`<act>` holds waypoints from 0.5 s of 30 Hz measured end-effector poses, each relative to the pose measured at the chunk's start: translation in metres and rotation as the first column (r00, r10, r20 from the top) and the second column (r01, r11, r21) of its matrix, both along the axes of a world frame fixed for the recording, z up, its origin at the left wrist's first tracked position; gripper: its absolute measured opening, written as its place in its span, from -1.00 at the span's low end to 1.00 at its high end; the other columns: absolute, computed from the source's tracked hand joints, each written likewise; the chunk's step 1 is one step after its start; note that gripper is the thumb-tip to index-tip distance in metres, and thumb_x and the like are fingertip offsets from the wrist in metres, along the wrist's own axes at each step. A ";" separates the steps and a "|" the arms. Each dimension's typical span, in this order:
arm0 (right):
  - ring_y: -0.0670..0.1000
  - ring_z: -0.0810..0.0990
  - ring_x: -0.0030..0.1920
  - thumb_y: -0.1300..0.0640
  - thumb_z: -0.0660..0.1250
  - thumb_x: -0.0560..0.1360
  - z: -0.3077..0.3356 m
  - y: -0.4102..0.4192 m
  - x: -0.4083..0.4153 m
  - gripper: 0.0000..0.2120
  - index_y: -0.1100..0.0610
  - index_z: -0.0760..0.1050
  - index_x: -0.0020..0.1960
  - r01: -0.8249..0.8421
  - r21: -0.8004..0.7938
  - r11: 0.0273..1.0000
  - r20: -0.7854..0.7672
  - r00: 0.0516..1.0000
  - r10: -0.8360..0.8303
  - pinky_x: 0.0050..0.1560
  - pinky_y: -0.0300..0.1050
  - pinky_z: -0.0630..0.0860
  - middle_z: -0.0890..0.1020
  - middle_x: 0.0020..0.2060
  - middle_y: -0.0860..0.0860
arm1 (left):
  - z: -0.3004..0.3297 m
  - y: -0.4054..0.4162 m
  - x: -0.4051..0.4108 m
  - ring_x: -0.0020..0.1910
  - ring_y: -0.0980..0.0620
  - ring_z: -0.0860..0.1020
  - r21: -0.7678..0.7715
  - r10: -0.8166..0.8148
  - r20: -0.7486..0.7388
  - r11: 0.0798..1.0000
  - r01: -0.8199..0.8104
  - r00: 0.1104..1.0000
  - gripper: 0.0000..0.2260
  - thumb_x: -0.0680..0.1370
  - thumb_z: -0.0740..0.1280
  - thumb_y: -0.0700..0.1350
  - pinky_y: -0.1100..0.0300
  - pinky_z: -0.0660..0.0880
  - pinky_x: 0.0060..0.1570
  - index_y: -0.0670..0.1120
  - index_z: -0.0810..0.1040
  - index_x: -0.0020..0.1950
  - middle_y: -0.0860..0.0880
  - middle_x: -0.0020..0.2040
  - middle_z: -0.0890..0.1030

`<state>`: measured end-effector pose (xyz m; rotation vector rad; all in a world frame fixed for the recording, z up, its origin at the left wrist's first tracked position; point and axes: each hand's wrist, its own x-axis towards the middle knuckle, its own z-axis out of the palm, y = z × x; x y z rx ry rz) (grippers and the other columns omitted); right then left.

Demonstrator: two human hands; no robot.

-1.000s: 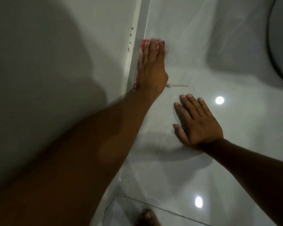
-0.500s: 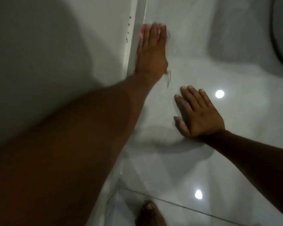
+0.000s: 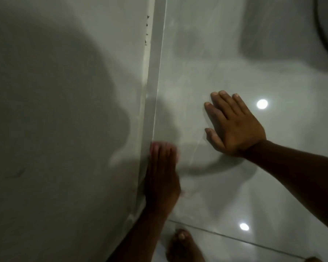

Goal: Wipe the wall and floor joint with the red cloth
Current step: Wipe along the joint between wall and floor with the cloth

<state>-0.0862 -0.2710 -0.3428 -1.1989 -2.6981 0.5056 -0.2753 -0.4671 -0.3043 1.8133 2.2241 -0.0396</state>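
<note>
I look down at a glossy pale grey tiled floor (image 3: 225, 186) meeting a matt grey wall (image 3: 64, 91), which fills the left half of the frame. The wall and floor joint (image 3: 156, 91) runs as one long straight line from the top centre down to the lower centre, leaning slightly leftward as it descends.

My left hand (image 3: 162, 178), blurred with motion, lies flat against this joint in the lower centre, fingers pointing up the frame along the line. Under its fingertips a pink-red smear shows: the red cloth (image 3: 160, 145), pressed to the floor right beside the joint. The hand is flattened on the cloth, pinning it rather than clenching it.

My right hand (image 3: 233, 125) rests open and empty, palm down on the floor at centre right, well apart from the joint, so the left hand is the nearer one.

I judge the unwiped length lies straight ahead of the fingertips, toward the top of the frame, so the stroke must follow that axis.

A bare foot (image 3: 184, 244) shows at the bottom edge.
</note>
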 end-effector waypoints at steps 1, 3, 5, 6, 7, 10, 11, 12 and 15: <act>0.22 0.16 0.61 -0.15 0.20 0.56 0.000 0.000 0.000 -0.31 0.21 0.27 0.57 -0.003 0.009 1.000 -0.010 1.000 0.003 0.61 0.20 0.05 0.26 0.58 0.24 | 0.001 -0.017 0.001 0.61 -0.28 0.10 -0.045 -0.017 -0.010 0.999 0.017 1.000 -0.41 0.54 0.17 -0.15 -0.20 0.15 0.57 -0.16 0.23 0.59 -0.25 0.60 0.21; 0.21 0.16 0.61 -0.16 0.20 0.56 0.001 -0.001 -0.002 -0.31 0.21 0.27 0.57 -0.005 0.002 1.000 -0.003 1.000 0.005 0.61 0.19 0.04 0.26 0.58 0.24 | -0.005 -0.011 -0.004 0.61 -0.28 0.12 -0.070 -0.052 0.018 0.996 0.054 0.998 -0.44 0.55 0.20 -0.13 -0.23 0.17 0.55 -0.17 0.29 0.57 -0.26 0.58 0.25; 0.21 0.15 0.61 -0.16 0.20 0.56 0.001 -0.001 -0.003 -0.31 0.21 0.27 0.57 -0.003 -0.009 1.000 0.002 1.000 0.003 0.62 0.18 0.03 0.25 0.58 0.24 | -0.010 0.026 -0.011 0.58 -0.30 0.20 0.005 -0.071 0.029 0.997 0.071 0.997 -0.51 0.58 0.16 -0.17 -0.27 0.22 0.51 -0.18 0.38 0.52 -0.29 0.54 0.33; 0.21 0.14 0.61 -0.16 0.19 0.56 0.001 -0.001 -0.002 -0.31 0.21 0.27 0.57 -0.006 -0.010 1.000 0.005 1.000 0.006 0.62 0.18 0.02 0.25 0.58 0.23 | -0.012 0.051 -0.016 0.57 -0.31 0.21 0.048 -0.085 0.035 0.995 0.083 0.996 -0.51 0.57 0.16 -0.20 -0.27 0.22 0.51 -0.18 0.39 0.52 -0.30 0.54 0.33; 0.20 0.14 0.61 -0.17 0.19 0.56 0.001 -0.001 -0.001 -0.30 0.20 0.26 0.57 -0.009 -0.013 1.000 0.011 1.000 0.009 0.62 0.17 0.01 0.24 0.58 0.23 | -0.015 0.076 -0.020 0.58 -0.30 0.19 0.076 -0.097 0.045 0.993 0.094 0.994 -0.48 0.55 0.19 -0.22 -0.25 0.18 0.53 -0.17 0.36 0.54 -0.29 0.56 0.30; 0.19 0.12 0.62 -0.19 0.17 0.57 0.000 0.000 0.000 -0.30 0.19 0.24 0.58 -0.014 -0.025 1.000 0.036 0.999 0.015 0.63 0.15 -0.01 0.22 0.59 0.22 | -0.020 0.165 -0.029 0.60 -0.29 0.12 0.145 -0.086 0.054 0.986 0.078 0.995 -0.41 0.52 0.21 -0.23 -0.19 0.09 0.59 -0.13 0.28 0.58 -0.26 0.60 0.23; 0.19 0.12 0.62 -0.19 0.17 0.57 0.000 0.000 -0.001 -0.30 0.19 0.24 0.59 -0.013 -0.028 1.000 0.043 0.999 0.014 0.63 0.15 -0.01 0.22 0.60 0.22 | -0.021 0.198 -0.033 0.61 -0.29 0.10 0.168 -0.079 0.053 0.983 0.069 0.995 -0.41 0.53 0.20 -0.22 -0.17 0.07 0.60 -0.13 0.26 0.59 -0.26 0.60 0.21; 0.19 0.12 0.62 -0.19 0.17 0.57 0.000 0.000 -0.001 -0.30 0.19 0.24 0.58 -0.010 -0.029 1.000 0.045 0.999 0.012 0.63 0.16 0.00 0.22 0.59 0.22 | -0.020 0.229 -0.035 0.62 -0.27 0.07 0.159 -0.076 0.053 0.985 0.066 0.996 -0.41 0.54 0.19 -0.20 -0.14 0.03 0.61 -0.12 0.23 0.60 -0.25 0.62 0.17; 0.19 0.12 0.62 -0.18 0.18 0.57 0.001 -0.001 -0.001 -0.29 0.19 0.24 0.59 -0.010 -0.031 0.999 0.042 0.999 0.011 0.62 0.17 0.02 0.23 0.59 0.22 | -0.014 0.282 -0.037 0.64 -0.19 -0.05 0.076 -0.063 0.041 0.995 0.059 0.997 -0.38 0.60 0.20 -0.14 -0.05 -0.09 0.62 -0.07 0.09 0.64 -0.18 0.66 0.04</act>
